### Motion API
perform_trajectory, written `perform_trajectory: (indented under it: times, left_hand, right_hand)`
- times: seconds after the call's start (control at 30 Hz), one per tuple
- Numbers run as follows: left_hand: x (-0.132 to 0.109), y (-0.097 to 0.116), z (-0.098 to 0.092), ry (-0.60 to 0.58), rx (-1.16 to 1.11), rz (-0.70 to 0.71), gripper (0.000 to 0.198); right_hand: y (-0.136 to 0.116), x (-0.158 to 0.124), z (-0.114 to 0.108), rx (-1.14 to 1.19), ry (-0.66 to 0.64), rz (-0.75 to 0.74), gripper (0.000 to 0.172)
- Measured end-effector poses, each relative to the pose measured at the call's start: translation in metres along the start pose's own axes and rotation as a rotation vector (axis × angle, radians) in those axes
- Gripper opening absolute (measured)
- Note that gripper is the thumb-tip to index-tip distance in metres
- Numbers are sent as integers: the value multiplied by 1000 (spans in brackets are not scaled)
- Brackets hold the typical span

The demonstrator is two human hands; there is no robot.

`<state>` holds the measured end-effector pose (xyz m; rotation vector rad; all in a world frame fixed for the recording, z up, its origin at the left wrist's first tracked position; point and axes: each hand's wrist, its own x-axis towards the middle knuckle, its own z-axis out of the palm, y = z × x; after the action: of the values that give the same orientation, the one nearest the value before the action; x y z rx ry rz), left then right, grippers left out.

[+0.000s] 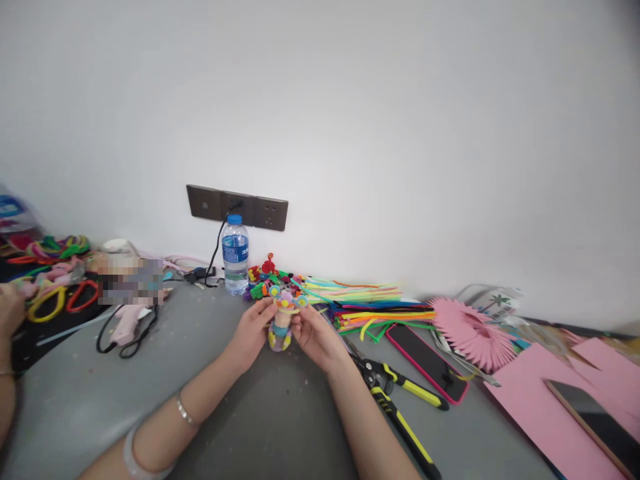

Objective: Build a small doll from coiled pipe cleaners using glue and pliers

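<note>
A small colourful figure (pixel 283 320) stands upright between my two hands, with a pink and orange top, a blue band round its middle and yellow patches near its base. My left hand (pixel 254 333) pinches its upper left side. From the right, my right hand (pixel 319 337) grips the upper right side, fingers curled towards the figure. Small round blue and yellow pieces stick out at both sides of its top. Fine details are too small to make out.
Behind stand a water bottle (pixel 235 257) and bundled pipe cleaners (pixel 385 313). Pliers (pixel 395 393), a pink-edged phone (pixel 427 363), pink paper (pixel 540 407) and another phone (pixel 595 420) lie right. Left are a glue gun (pixel 127 323) and another person's hand (pixel 10 310).
</note>
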<state>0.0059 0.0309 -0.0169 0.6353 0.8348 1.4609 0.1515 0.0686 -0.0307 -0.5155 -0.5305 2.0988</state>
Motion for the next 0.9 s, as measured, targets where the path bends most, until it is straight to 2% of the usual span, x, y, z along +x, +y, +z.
perform_trajectory:
  times: [0.43, 0.77, 0.9]
  left_hand:
    - [0, 0, 2, -50, -95, -137, 33]
    - [3, -3, -4, -46, -103, -142, 26]
    - [3, -2, -4, -22, -79, -148, 28]
  right_hand:
    - [0, -2, 2, -8, -8, -41, 27]
    - [4, 1, 1, -22, -11, -44, 28]
    - [5, 4, -3, -53, -7, -69, 24]
